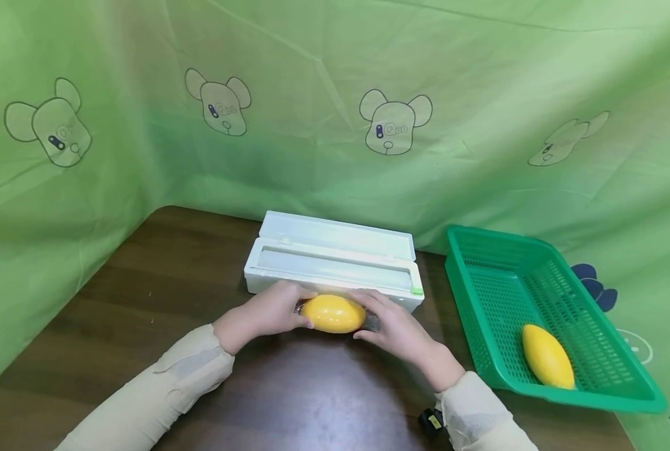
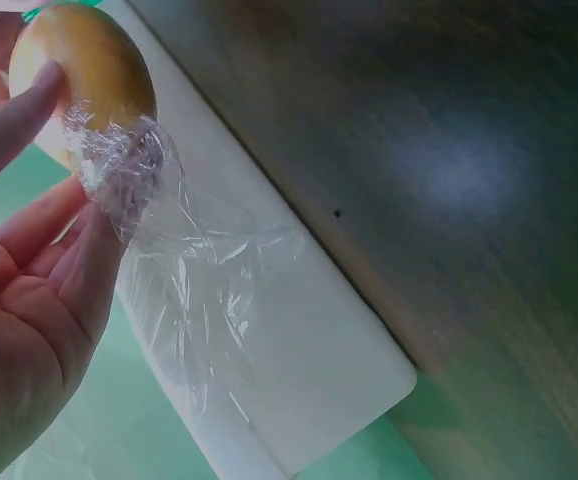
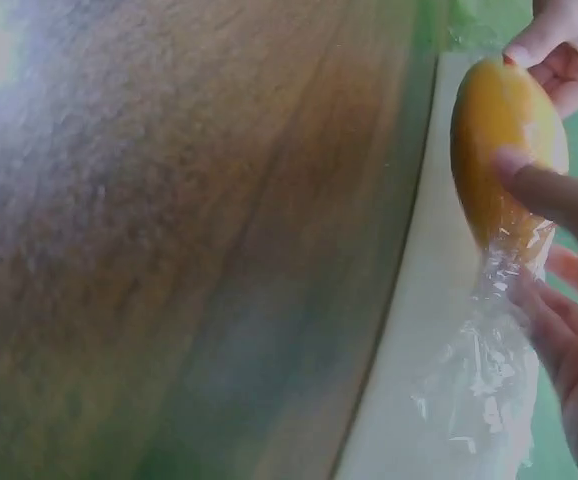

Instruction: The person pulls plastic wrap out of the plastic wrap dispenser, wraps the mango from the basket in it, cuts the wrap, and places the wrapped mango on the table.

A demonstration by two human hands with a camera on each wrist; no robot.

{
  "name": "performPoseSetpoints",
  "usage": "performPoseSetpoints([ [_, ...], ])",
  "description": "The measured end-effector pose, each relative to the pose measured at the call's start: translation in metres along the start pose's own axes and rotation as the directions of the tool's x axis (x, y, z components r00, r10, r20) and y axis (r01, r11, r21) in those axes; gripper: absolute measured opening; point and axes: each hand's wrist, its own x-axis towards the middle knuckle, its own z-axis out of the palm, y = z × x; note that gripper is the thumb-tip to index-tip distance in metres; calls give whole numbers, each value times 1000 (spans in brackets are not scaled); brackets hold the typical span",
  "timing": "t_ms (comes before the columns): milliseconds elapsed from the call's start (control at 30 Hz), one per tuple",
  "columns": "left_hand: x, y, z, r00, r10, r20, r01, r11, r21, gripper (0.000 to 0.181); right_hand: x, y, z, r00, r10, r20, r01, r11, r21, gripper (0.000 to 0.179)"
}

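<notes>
A yellow mango wrapped in clear plastic film is held up between both hands, in front of a white cling-film dispenser. My left hand grips one end, its thumb on the fruit in the left wrist view, where bunched film trails loosely from that end. At the other end my right hand pinches the mango, thumb on its skin, and gathered film hangs there in the right wrist view. Behind the fruit, the dispenser stands with its lid raised.
On the right a green plastic basket holds a second yellow mango. Under everything lies a dark brown wooden table. A green printed curtain hangs around the back and sides. Near the right sleeve is a small black object.
</notes>
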Motion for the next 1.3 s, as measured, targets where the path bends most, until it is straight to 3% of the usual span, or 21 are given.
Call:
performPoseSetpoints([
  [167,-3,1,-4,999,-50,5,50,996,-76,48,8,-10,-1,996,-71,-50,62,984,-168,84],
  [300,-5,7,-6,993,-118,-22,116,989,-93,54,15,-18,8,997,-57,-44,46,974,-220,72],
  [367,-7,11,-5,992,-99,-78,97,995,-31,51,14,-20,12,997,-47,-61,31,972,-233,64],
  [500,-10,22,-1,981,13,-194,15,990,139,41,11,-22,14,992,-27,-124,-12,954,-299,61],
  [600,-8,25,5,974,25,-224,13,986,167,43,10,-24,16,989,-4,-149,-45,944,-326,59],
  [867,-2,17,19,961,-121,-247,134,990,37,52,7,-25,26,984,60,-166,-96,971,-220,55],
  [1100,-1,11,20,955,-124,-270,124,992,-16,53,5,-19,29,969,87,-231,-119,984,-130,59],
  [1300,-1,11,19,956,-73,-283,89,995,44,50,5,-14,30,962,64,-267,-104,985,-138,59],
])
